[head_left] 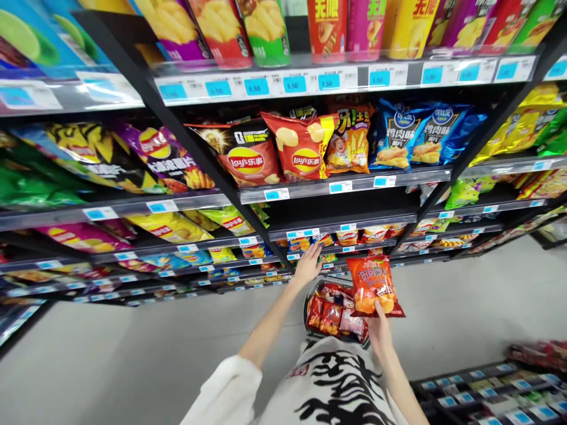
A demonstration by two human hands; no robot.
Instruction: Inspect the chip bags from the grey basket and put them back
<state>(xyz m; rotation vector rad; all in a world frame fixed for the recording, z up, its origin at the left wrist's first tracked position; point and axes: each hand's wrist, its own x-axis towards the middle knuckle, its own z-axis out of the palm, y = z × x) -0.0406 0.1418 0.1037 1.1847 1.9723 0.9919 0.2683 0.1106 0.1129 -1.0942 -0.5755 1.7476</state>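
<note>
My right hand [380, 330] grips the lower edge of a red snack bag [374, 284], thumb on its printed front, and holds it up over the right side of a basket. My left hand [309, 264] reaches out with its fingers extended toward a low shelf, close to small blue snack bags [299, 244]. Nothing shows in that hand; whether the fingertips touch the shelf edge I cannot tell. On the floor at my feet stands the grey shopping basket [307, 308], holding several red snack bags [331, 317] and a pink one [351, 320].
Tall shelving spans the front, with price labels along its edges. Red Lay's chip bags [305, 150] and blue chip bags [401, 134] stand at mid height. Cardboard snack cartons [328, 29] line the upper shelf. Another low shelf unit [496, 386] is behind at right. Grey floor [155, 354] lies between.
</note>
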